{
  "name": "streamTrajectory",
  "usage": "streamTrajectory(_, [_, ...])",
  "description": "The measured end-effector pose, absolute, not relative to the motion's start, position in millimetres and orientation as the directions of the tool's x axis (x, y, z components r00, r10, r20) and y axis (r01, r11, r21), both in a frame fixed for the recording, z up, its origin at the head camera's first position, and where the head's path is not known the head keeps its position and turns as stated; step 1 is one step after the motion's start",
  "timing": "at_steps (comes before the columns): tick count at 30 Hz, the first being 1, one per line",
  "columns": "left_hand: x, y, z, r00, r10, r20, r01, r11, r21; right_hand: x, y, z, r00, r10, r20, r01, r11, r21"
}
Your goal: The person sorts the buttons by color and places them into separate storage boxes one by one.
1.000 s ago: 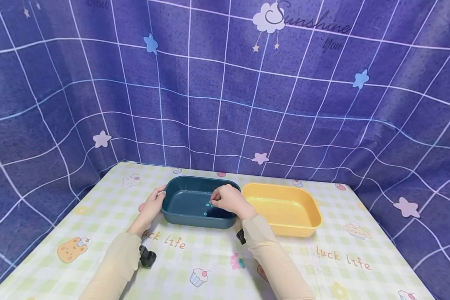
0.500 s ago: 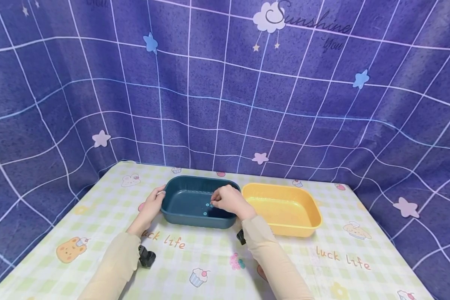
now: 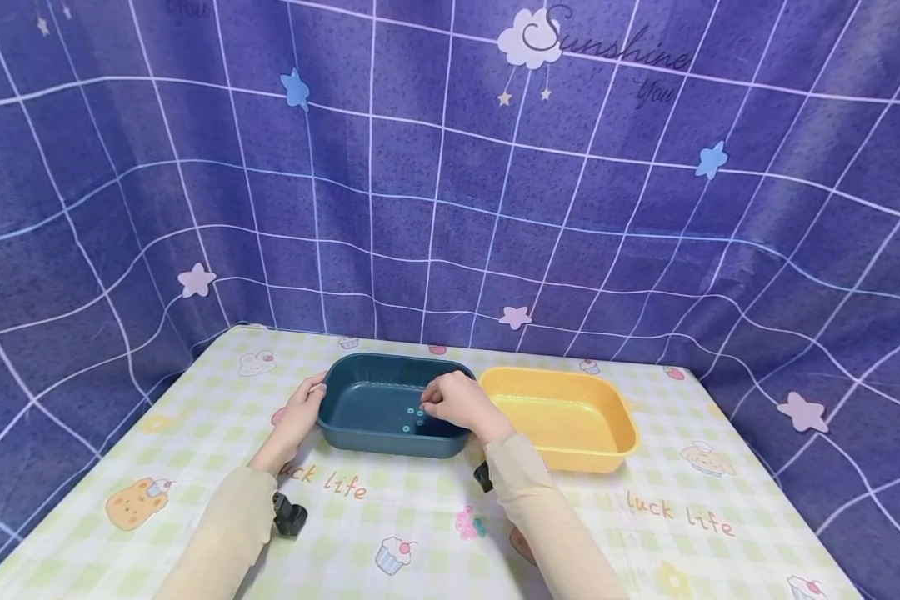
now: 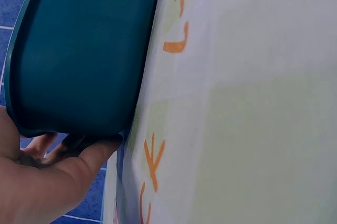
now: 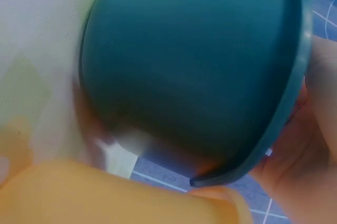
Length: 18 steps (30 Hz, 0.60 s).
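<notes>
My left hand (image 3: 298, 410) holds the left end of a dark teal basin (image 3: 399, 443), its fingers against the outer wall. In the left wrist view, the hand (image 4: 47, 182) lies beside that end wall, one digit low near the base. My right hand (image 3: 457, 402) reaches over the basin's right side, fingers bent and tips close together just above the floor. Several small light-blue rings (image 3: 407, 428) lie there under and beside the fingertips. Whether a ring is between the tips is too small to tell. In the right wrist view, the basin wall (image 5: 184, 61) hides the fingertips.
A yellow basin (image 3: 588, 461) stands at the right, touching or nearly touching the teal one. Small pink and teal pieces (image 3: 467, 523) lie in a cluster on the checked tablecloth (image 3: 345, 542). A blue grid-patterned curtain (image 3: 390, 225) hangs behind.
The head view has shifted slightly. Both hands keep their places at the teal basin. One more blue ring shows near the right fingertips than before.
</notes>
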State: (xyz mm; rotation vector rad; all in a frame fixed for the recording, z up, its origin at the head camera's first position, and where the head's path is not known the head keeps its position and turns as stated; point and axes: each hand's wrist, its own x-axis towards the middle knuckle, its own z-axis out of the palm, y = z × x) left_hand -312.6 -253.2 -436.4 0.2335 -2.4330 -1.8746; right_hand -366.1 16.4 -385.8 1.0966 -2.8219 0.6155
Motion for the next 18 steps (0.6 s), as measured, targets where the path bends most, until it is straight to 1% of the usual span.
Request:
streamTrajectory(8, [-312,-252,-438,-0.989,-0.138,-0.055,-0.088,0.248,0.965,-355,23,-379,-0.716,-0.666,0.207,-0.685,0.616,-0.389])
streamTrajectory(13, [-311,-252,-437,-0.991,-0.126,-0.046,-0.076,0.247,0.966,-349,29,-377,-0.686,-0.685,0.245,-0.717,0.579,-0.389])
streamTrajectory(18, [-313,-253,-436,-0.991,-0.125,-0.038,-0.071,0.267,0.961,-346,36,-374,-0.677,-0.686,0.266,-0.727,0.565,-0.391])
